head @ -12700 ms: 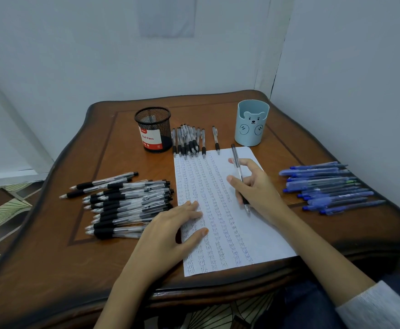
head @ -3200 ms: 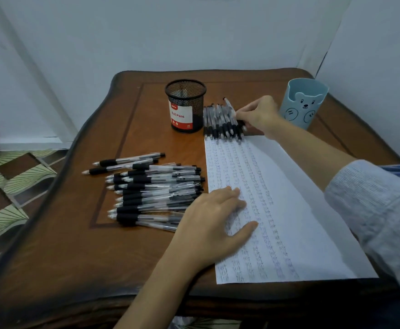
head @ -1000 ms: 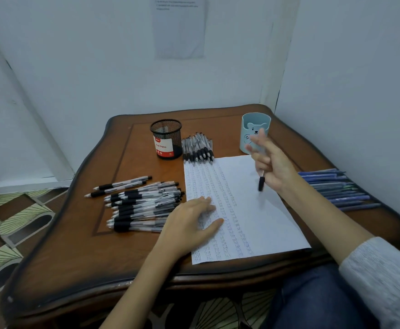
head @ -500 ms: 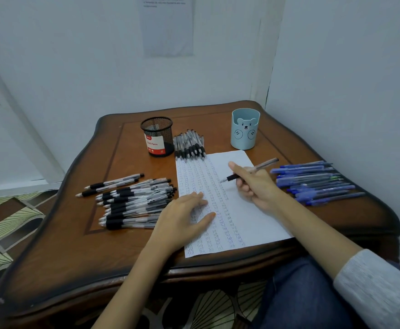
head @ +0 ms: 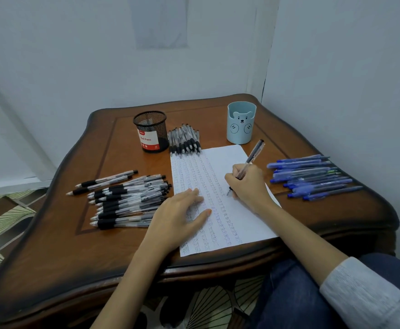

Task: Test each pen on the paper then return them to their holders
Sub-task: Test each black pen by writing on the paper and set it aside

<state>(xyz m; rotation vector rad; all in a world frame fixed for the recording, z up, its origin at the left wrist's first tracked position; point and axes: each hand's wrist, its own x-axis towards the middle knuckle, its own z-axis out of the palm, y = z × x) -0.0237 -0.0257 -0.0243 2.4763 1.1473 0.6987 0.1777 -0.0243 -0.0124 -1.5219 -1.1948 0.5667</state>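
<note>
A white paper (head: 220, 162) covered with columns of small pen marks lies in the middle of the wooden table (head: 59, 245). My right hand (head: 248, 184) grips a clear black pen (head: 253, 155) in a writing hold, its tip touching the paper. My left hand (head: 180, 217) lies flat on the sheet's left side. A black mesh holder (head: 150, 131) stands at the back left, and a light blue bear holder (head: 241, 123) at the back right. Black pens (head: 184, 141) lie bunched between the two holders.
A large pile of black pens (head: 128, 198) lies left of the paper. Blue pens (head: 310, 176) are heaped on the right near the wall. Walls close the table in at the back and right. Patterned floor shows at the left.
My right hand has turned the pen from lying level above the sheet to a steep writing angle and lowered its tip onto the paper. My left hand stays flat on the sheet.
</note>
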